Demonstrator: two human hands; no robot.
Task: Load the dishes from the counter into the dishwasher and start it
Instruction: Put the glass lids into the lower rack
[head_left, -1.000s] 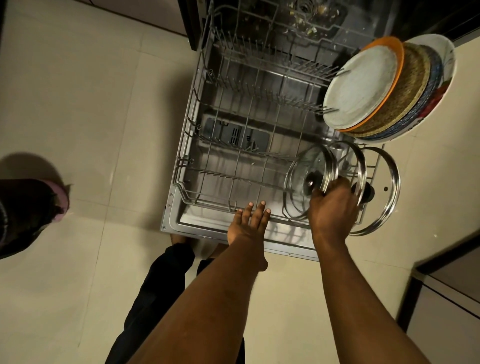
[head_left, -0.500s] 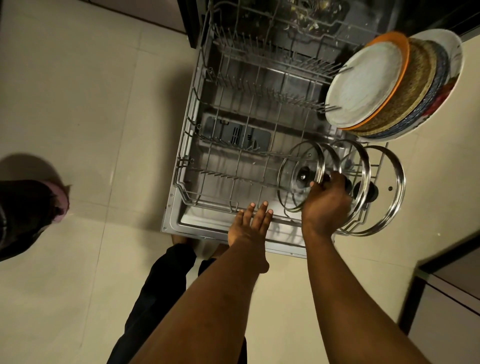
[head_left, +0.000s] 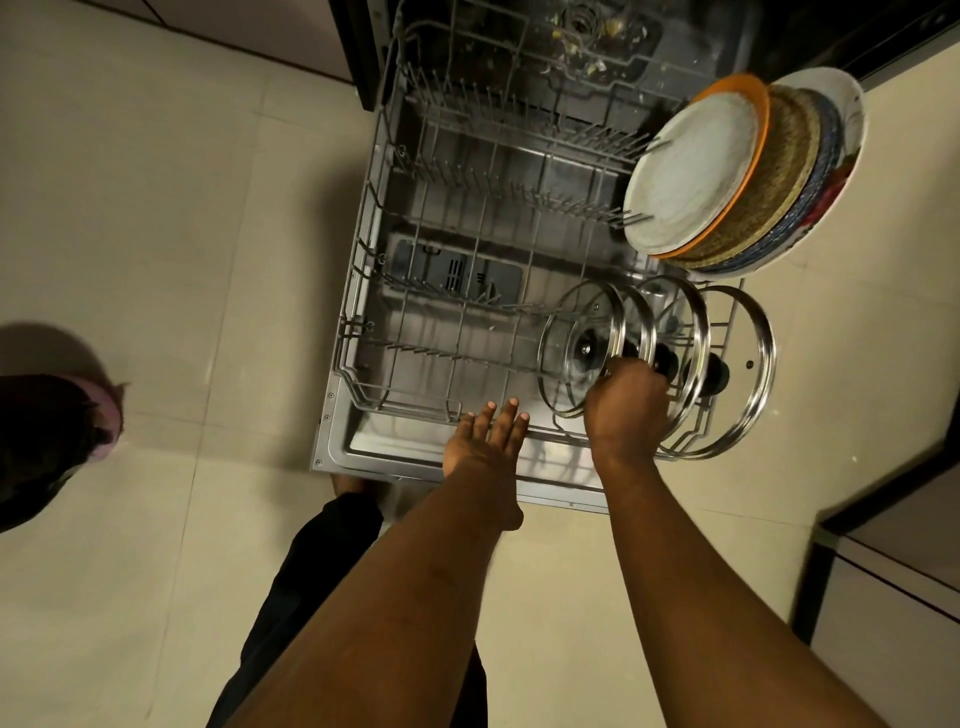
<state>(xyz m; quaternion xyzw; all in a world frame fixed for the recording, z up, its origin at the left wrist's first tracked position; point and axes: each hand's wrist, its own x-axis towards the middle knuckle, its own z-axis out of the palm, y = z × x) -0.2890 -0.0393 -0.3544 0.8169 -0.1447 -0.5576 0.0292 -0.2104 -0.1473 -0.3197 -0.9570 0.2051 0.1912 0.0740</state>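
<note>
The pulled-out lower rack (head_left: 359, 270) holds four glass lids (head_left: 750, 332) on edge front-right and five plates (head_left: 691, 176) on edge rear-right; the right hand (head_left: 628, 410) curls its fingers round the leftmost lid (head_left: 569, 332), while the left hand (head_left: 483, 441) keeps fingers (head_left: 511, 413) straight, slightly spread, at the rack's front rail.

Left hand (head_left: 485, 441) flat, fingers (head_left: 511, 415) straight; right hand (head_left: 626, 410) curled
</note>
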